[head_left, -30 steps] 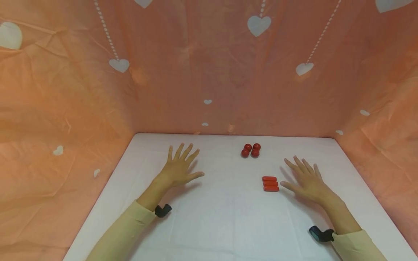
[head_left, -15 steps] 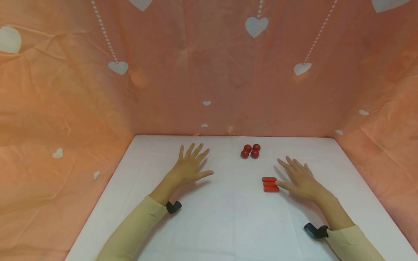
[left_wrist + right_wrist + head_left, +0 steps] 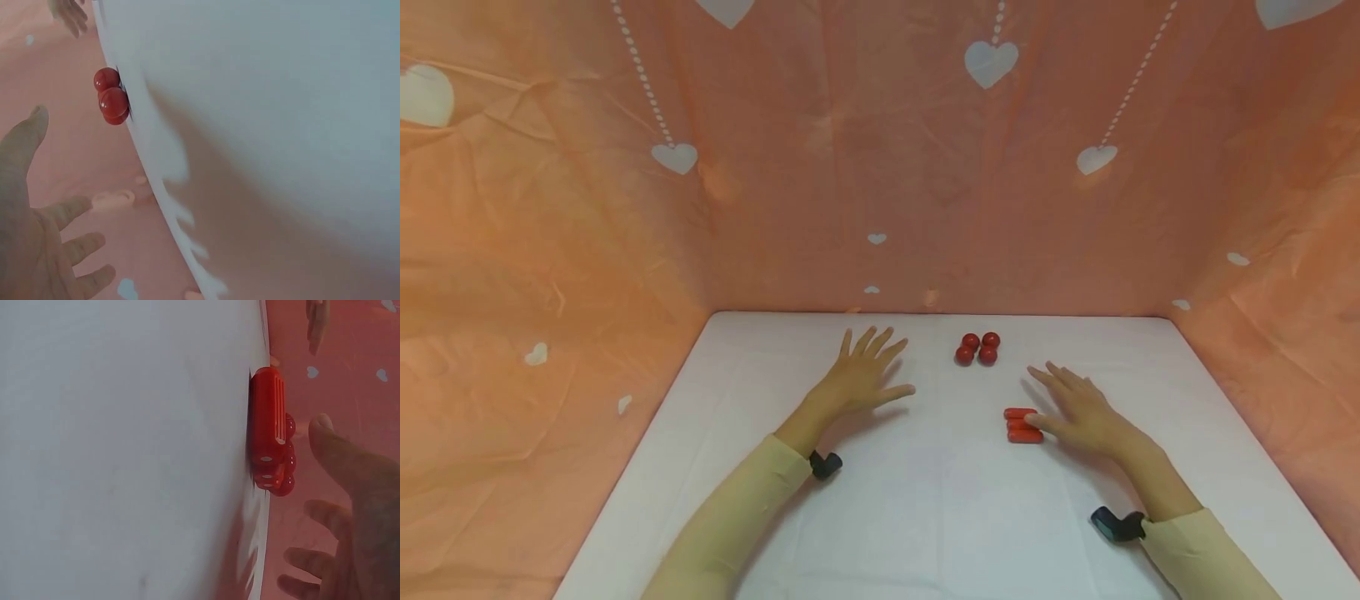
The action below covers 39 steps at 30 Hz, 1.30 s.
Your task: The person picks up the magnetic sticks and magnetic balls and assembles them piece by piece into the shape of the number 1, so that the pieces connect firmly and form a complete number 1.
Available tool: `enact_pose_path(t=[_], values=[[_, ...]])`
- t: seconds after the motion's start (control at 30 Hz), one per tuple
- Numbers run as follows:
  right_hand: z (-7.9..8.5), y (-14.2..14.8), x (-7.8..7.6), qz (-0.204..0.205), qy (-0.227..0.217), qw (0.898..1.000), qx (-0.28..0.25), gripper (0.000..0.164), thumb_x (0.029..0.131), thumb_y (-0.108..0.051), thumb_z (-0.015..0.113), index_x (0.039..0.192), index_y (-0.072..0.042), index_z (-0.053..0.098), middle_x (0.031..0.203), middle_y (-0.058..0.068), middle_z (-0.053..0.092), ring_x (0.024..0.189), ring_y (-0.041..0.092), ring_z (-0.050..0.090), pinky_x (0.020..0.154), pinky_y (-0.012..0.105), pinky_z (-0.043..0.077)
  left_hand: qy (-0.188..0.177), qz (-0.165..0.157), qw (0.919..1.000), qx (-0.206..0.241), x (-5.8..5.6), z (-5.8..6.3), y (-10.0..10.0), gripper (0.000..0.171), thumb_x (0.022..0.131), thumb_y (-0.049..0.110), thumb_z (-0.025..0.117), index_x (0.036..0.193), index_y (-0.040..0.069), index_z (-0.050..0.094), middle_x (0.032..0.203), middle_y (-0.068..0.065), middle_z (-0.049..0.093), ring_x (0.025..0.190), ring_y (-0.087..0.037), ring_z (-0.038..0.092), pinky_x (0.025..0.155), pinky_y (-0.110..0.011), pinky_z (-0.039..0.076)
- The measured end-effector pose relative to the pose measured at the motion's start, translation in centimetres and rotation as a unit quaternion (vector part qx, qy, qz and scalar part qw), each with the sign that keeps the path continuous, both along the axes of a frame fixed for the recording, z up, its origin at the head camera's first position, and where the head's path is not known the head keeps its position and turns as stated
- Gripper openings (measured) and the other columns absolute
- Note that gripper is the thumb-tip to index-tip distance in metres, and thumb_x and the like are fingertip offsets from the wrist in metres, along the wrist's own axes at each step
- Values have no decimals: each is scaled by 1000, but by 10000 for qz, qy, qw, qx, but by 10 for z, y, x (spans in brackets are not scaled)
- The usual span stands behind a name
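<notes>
Head view: how do both hands stand?

Fingers spread apart, holding nothing. The left hand [image 3: 859,383] has four glossy, dark-red balls [image 3: 987,355] beyond its thumb, to its right. The right hand [image 3: 1081,417] hangs with its thumb over three bright-red, oblong, round-ended pieces [image 3: 1017,424], plastic by their look.

Touching?

No; the right wrist view shows a gap.

What might go wrong?

A thumb lowered off-centre could skew that close row. The balls, ahead and left of the right hand, could roll if a fingertip brushed them.

Anything to help?

Lengthwise ridges on one piece may aid grip; the smooth-looking white tabletop [image 3: 887,508] probably won't stop rolling.
</notes>
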State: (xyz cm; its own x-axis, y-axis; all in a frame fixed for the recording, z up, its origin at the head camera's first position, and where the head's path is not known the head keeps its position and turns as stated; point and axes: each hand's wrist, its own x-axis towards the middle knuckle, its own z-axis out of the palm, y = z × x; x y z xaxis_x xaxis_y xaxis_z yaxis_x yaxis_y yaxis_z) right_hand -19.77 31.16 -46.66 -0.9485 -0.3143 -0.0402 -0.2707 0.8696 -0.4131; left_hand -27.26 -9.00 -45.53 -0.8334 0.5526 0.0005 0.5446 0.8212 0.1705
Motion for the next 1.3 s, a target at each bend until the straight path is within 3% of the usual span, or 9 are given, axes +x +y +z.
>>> enact_pose_path(t=[0.23,0.47,0.77,1.0,1.3], values=[[0,0,2,37,-72,9999,-90,87,100,-61,68,166,-14,37,167,27,36,153,54,29,116,79,27,-143,-96,9997,177,-9,-1,18,85,104,71,51,171,25,28,178,-9,21,165,-36,16,130,-64,6],[2,-2,0,24,-230,9993,-295,78,103,-56,67,161,-9,45,162,27,44,149,53,35,116,76,31,-306,-237,9983,445,-16,-3,31,81,105,66,55,170,23,32,176,-10,27,163,-35,23,131,-61,10],[0,-4,-3,36,-66,9993,-354,59,105,-44,70,150,-8,58,149,23,56,141,48,47,113,72,40,-320,-387,9965,675,-25,-5,48,74,107,58,57,168,21,37,173,-10,34,161,-28,30,131,-51,21],[-1,-8,-5,-50,-357,9963,-785,50,105,-41,70,144,-10,62,133,15,62,129,41,54,108,67,48,-517,-399,9909,1173,-29,-7,57,67,107,52,63,163,20,45,167,-7,44,155,-28,40,127,-48,31],[2,-11,-5,32,-487,9934,-1036,38,105,-31,72,135,-9,67,122,10,65,116,32,58,101,56,53,-873,-296,9833,1571,-36,-14,70,59,108,48,63,160,23,49,163,-4,49,152,-25,44,125,-45,35]])
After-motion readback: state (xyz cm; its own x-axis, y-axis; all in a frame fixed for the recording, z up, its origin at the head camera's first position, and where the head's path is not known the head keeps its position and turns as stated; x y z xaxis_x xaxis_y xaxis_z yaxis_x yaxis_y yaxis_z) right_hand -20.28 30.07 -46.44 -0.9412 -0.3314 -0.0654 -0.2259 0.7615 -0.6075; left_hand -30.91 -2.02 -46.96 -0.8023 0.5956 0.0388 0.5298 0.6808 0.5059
